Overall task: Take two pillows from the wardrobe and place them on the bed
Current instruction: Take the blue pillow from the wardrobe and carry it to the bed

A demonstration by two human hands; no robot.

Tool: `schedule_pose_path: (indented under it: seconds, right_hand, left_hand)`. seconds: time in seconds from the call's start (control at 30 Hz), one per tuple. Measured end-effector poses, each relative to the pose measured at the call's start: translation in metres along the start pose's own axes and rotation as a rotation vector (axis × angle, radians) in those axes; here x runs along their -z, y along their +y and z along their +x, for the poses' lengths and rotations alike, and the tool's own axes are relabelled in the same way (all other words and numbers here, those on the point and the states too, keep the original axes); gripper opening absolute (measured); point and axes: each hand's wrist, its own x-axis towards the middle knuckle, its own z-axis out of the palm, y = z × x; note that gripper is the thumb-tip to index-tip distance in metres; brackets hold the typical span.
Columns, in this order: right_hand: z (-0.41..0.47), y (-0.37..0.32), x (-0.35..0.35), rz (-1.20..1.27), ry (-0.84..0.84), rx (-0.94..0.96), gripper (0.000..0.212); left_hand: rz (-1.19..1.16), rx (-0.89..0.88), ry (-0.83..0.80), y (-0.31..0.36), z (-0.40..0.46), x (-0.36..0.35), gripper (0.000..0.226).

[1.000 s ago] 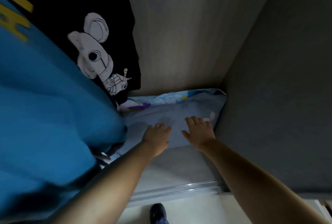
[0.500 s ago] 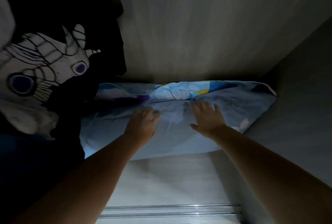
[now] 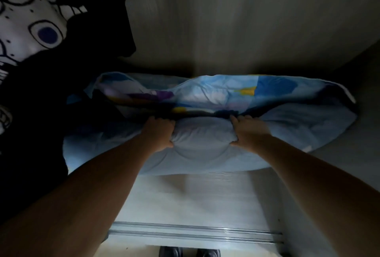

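Both hands' grip now bunches pillow [image 3: 203,143] between.

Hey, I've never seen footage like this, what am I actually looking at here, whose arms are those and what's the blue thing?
This is one camera worn on a person's head, looking down into a wardrobe. The two bare arms are the wearer's own. The left hand and right hand both grip a pale blue pillow lying on the wardrobe floor, pinching its filling into a bulge between them. A second, patterned pillow lies behind it. Dark printed clothing hangs at the left. Shoe tips show at the bottom.
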Motion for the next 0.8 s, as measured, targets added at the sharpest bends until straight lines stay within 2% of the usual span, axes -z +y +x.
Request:
schedule_pose_path:
  seconds: [0.07,0.13,0.27,0.4,0.57,0.67,0.8]
  right_hand:
    - [-0.012,-0.004,0.000,-0.035,-0.054,0.000,0.051]
    - [-0.027,-0.010,0.003,-0.008,-0.151,-0.041,0.039]
    - [-0.060,-0.016,0.025,0.037,-0.208,-0.099,0.038]
    - [-0.116,-0.013,0.071,0.124,-0.198,-0.111,0.047]
    - [-0.191,-0.023,0.122,0.239,-0.149,-0.224,0.053]
    - [-0.236,-0.036,0.142,0.312,-0.097,-0.299,0.053]
    - [-0.294,-0.059,0.155,0.386,-0.028,-0.380,0.054]
  left_hand:
    - [-0.062,0.010,-0.051,0.007,-0.012,-0.003,0.045]
    - [-0.065,0.004,-0.090,0.010,-0.026,-0.005,0.041]
    - [-0.031,-0.073,-0.092,0.010,-0.054,0.020,0.040]
    - [-0.011,-0.137,-0.118,0.007,-0.093,0.082,0.040]
    - [0.033,-0.178,-0.013,-0.002,-0.152,0.156,0.049]
    - [0.025,-0.208,-0.065,-0.006,-0.178,0.187,0.043]
    - [0.055,-0.332,-0.101,-0.008,-0.203,0.207,0.040]
